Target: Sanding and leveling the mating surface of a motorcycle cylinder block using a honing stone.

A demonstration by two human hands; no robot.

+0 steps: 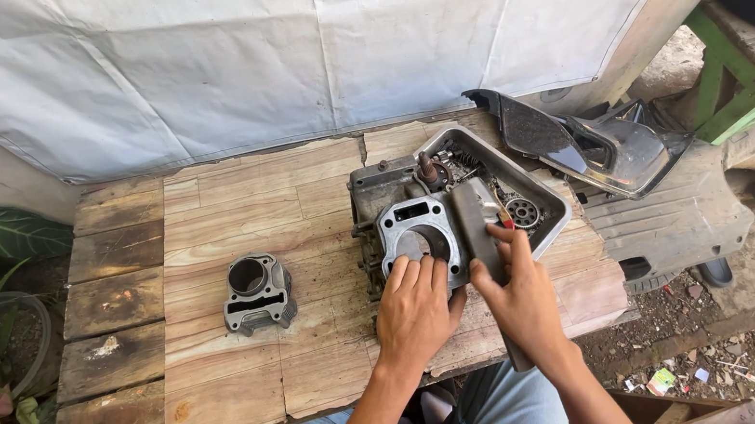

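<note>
1. The person's two arms come up from the bottom edge of the picture toward the brown wooden plank table. Both arms are bare, with no sleeves showing.
2. The left hand has no glove. No ring and no watch can be seen on it.
3. The right hand has no glove either, and its wrist is bare too.
4. The fingernails are short.
5. Below the near edge of the table, the person wears light blue jeans. The cloth looks soft and faded, with small folds over the knees.
</note>
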